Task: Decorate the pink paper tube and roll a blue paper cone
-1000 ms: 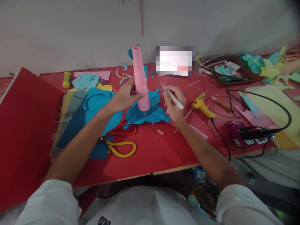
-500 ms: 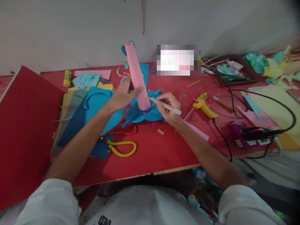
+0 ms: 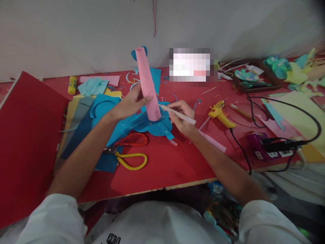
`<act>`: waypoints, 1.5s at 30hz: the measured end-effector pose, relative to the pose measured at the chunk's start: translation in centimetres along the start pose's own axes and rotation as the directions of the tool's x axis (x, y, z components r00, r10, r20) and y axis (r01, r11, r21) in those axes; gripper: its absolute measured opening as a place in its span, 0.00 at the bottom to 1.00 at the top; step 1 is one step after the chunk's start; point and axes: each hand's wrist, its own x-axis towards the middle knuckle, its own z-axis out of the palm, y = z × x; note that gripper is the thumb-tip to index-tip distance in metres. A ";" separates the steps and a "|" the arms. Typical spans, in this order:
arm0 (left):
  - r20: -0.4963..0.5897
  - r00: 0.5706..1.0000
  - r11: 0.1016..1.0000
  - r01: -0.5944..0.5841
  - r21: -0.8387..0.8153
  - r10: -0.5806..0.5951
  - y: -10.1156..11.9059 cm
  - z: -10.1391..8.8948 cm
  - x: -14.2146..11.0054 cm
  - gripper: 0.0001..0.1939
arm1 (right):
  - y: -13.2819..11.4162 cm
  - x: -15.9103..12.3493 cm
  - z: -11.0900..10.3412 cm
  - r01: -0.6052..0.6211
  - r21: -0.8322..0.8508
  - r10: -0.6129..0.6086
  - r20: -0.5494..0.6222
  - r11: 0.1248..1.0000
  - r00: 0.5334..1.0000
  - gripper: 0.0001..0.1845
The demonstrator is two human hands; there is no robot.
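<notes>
My left hand [image 3: 130,103] grips a pink paper tube [image 3: 147,83] near its lower half; the tube leans to the left and its foot rests on a blue petal-shaped paper base [image 3: 153,126]. My right hand [image 3: 181,117] holds a thin white stick [image 3: 177,114] like a pen, with its tip touching the tube's lower right side. Both hands are over the red table [image 3: 165,162].
Scissors with one red and one yellow handle [image 3: 128,150] lie just below the base. Blue, yellow and grey paper sheets [image 3: 86,115] pile at left beside a red board [image 3: 25,142]. A yellow glue gun [image 3: 219,113], black cable and purple power strip [image 3: 269,147] sit at right.
The tube has tilted from upright toward the left. My right hand moved left and brought the stick's tip against the tube's foot. The blue base shifted a little toward me.
</notes>
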 end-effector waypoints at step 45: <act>-0.041 0.997 0.998 0.061 -0.017 -0.062 -0.5 0.0 -0.1 0.32 | 0.1 0.2 0.3 0.025 -0.051 -0.018 0.132 0.998 0.991 0.14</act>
